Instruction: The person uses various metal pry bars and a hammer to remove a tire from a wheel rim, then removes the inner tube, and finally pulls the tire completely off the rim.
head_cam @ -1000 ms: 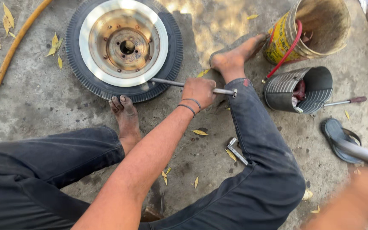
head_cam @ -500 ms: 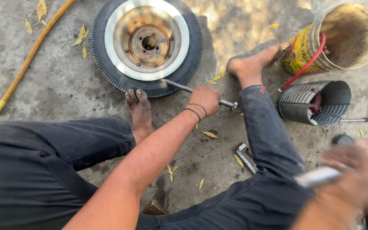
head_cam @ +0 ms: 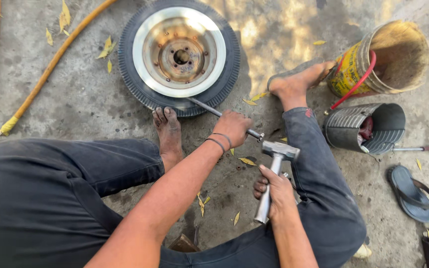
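You're gripping a steel tyre lever (head_cam: 224, 115) in your left hand (head_cam: 233, 127), fingers wrapped shut around its near end, and its far tip is wedging in at the near edge of the wheel (head_cam: 178, 54), where tyre meets the pale rim, which looks like why you're holding it low and slanted. The wheel is lying flat on the concrete, just beyond your bare left foot (head_cam: 167, 130), toes almost touching the tread. Your right hand (head_cam: 273, 191) is closing tight around the handle of a hammer (head_cam: 273, 174), its head hovering just beside the lever's butt end, apparently lined up with it. Your right foot (head_cam: 299, 82) is bracing beside a yellow bucket (head_cam: 378, 59); a cut tyre-rubber tub (head_cam: 363, 128) is crowding your right knee. Open ground is sitting between your legs, so your swing has room there, less toward the tub.
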